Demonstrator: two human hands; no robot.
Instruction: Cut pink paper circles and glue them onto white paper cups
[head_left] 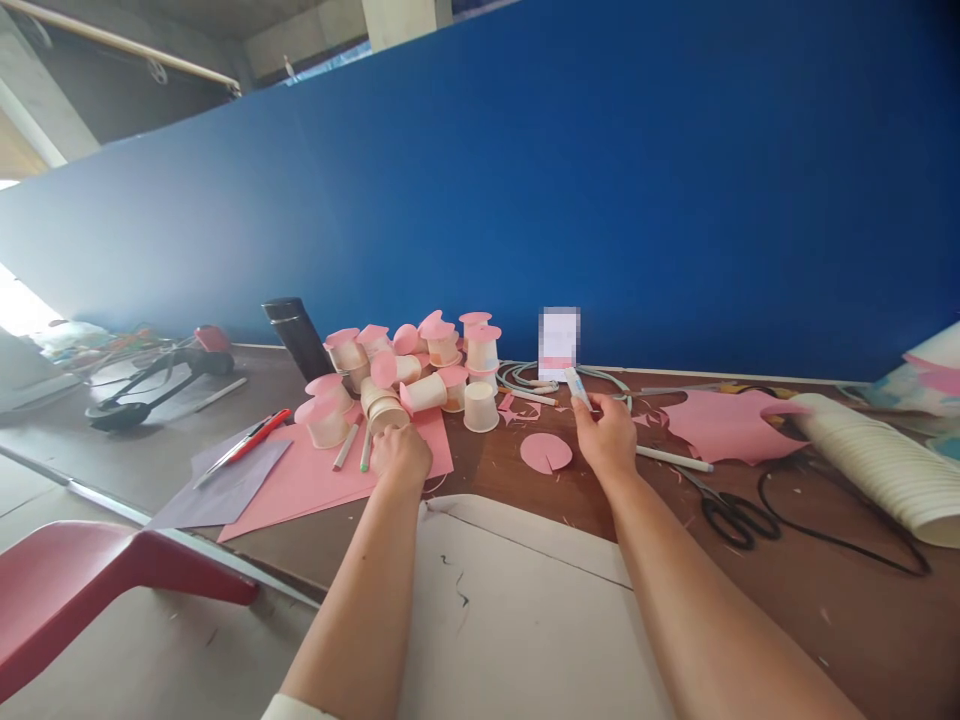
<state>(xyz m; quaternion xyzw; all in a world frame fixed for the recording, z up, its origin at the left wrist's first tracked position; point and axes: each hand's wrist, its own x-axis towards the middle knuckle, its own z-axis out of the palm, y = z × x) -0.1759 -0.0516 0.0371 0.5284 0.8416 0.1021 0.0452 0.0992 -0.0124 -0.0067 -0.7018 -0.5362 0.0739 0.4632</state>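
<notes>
My right hand is closed around a small white glue stick with blue marking, its end pointing up and away. My left hand has its fingers curled at the rim of a white paper cup lying tilted among others; the fingertips are partly hidden. Between my hands, a pink paper disc with a slit lies flat on the brown table. Just beyond it, a plain white paper cup stands upside down. Several cups topped with pink paper discs are clustered behind my left hand.
Pink sheets, a purple sheet and a red utility knife lie left. Black scissors, a cut pink scrap and a stack of paper cups are right. A black bottle stands by the blue partition.
</notes>
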